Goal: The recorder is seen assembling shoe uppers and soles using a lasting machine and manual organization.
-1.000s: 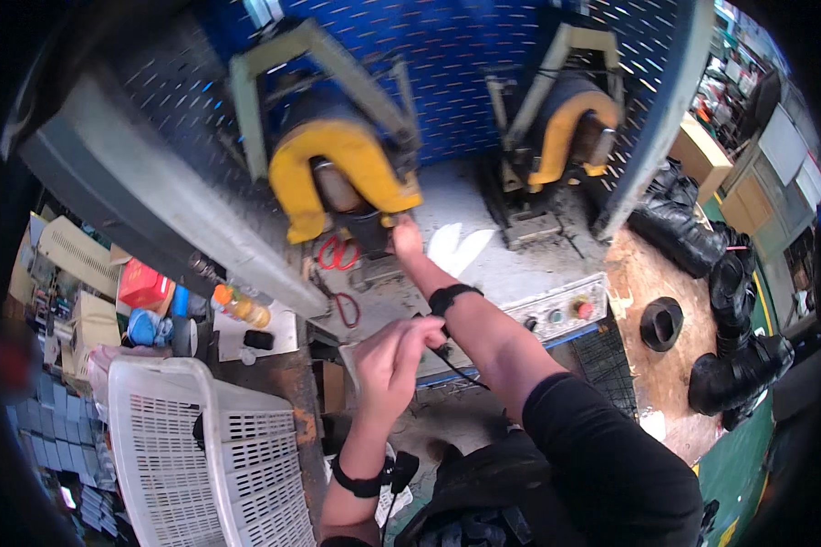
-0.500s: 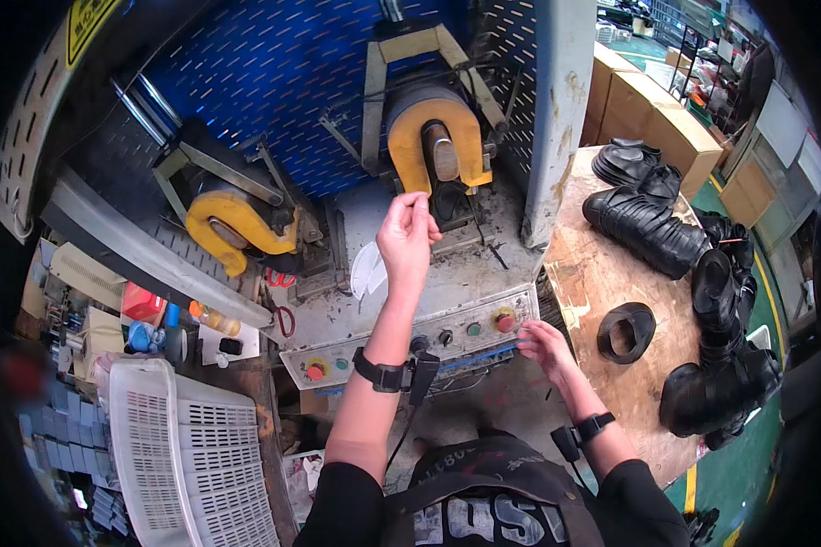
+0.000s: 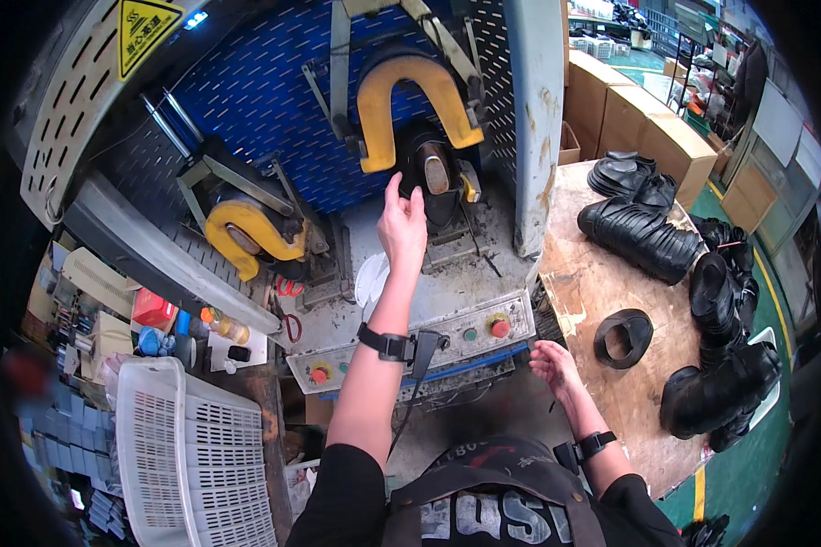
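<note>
My left hand (image 3: 401, 223) reaches up to the right-hand station of a press. Its thumb and forefinger are apart at the left side of a black shoe piece (image 3: 417, 150) on an upright form; I cannot tell whether they touch it. Above the form stands a yellow U-shaped pad (image 3: 369, 105), spread away from it. My right hand (image 3: 554, 366), loosely open with fingers a little curled, hangs in front of the control panel's (image 3: 410, 342) right end. Close by on that panel is a red button (image 3: 500, 326). Neither hand holds anything visible.
A second yellow pad (image 3: 233, 219) closes round its form at the left station. On the wooden table (image 3: 575, 273) at right lie a black ring-shaped shoe piece (image 3: 623, 339) and stacked black shoe pieces (image 3: 643, 239). A white plastic basket (image 3: 223, 456) stands lower left. Red-handled scissors (image 3: 292, 326) lie beside the press.
The right-hand yellow pad has come off the form and moved up, baring the black shoe piece. My right hand has drawn back from beside the red button. The view has shifted slightly.
</note>
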A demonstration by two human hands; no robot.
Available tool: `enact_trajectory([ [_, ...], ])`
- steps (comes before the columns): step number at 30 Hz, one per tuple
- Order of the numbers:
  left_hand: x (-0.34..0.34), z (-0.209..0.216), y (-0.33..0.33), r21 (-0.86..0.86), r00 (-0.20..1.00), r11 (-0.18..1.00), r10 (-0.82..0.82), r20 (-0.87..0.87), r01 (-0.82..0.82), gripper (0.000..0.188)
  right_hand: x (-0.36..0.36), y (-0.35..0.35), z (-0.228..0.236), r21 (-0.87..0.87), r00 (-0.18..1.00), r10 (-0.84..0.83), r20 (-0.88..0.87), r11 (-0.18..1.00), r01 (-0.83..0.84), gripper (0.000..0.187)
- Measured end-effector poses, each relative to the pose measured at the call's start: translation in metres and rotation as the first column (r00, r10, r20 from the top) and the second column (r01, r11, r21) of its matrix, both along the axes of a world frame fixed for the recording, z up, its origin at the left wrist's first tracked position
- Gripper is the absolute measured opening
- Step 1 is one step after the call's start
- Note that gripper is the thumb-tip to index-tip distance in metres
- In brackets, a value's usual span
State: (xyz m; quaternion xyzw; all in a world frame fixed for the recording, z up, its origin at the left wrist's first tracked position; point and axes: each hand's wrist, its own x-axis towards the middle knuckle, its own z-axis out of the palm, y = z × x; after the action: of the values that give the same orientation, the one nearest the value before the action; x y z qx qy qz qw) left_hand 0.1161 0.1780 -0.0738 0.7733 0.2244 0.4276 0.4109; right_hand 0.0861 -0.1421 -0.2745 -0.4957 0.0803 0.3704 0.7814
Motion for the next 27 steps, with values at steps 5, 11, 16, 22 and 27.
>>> enact_trajectory([
  [5,0.008,0.007,0.019,0.217,0.988,0.969,0.14,-0.071,-0.122,0.034,-0.013,0.008,0.017,-0.015,0.999,0.013,0.031,1.0,-0.012,0.015],
  [11,-0.045,0.003,-0.003,0.387,0.99,0.916,0.067,0.12,-0.109,0.015,-0.018,0.006,0.061,0.055,0.98,-0.122,0.155,0.992,0.115,0.017],
  [16,-0.139,-0.009,-0.062,0.818,0.861,0.479,-0.507,-0.04,0.32,0.036,-0.022,0.013,0.108,0.359,0.967,0.125,0.22,0.912,-0.2,0.062],
  [22,-0.183,-0.037,-0.11,0.763,0.62,0.155,-0.692,-0.37,0.628,0.035,-0.055,0.015,0.1,0.352,0.979,0.203,0.038,0.914,-0.203,0.039],
  [27,-0.204,-0.065,-0.146,0.544,0.591,0.373,-0.747,-0.304,0.752,0.04,-0.065,-0.014,0.064,0.687,0.998,-0.056,-0.015,0.725,0.051,0.031],
])
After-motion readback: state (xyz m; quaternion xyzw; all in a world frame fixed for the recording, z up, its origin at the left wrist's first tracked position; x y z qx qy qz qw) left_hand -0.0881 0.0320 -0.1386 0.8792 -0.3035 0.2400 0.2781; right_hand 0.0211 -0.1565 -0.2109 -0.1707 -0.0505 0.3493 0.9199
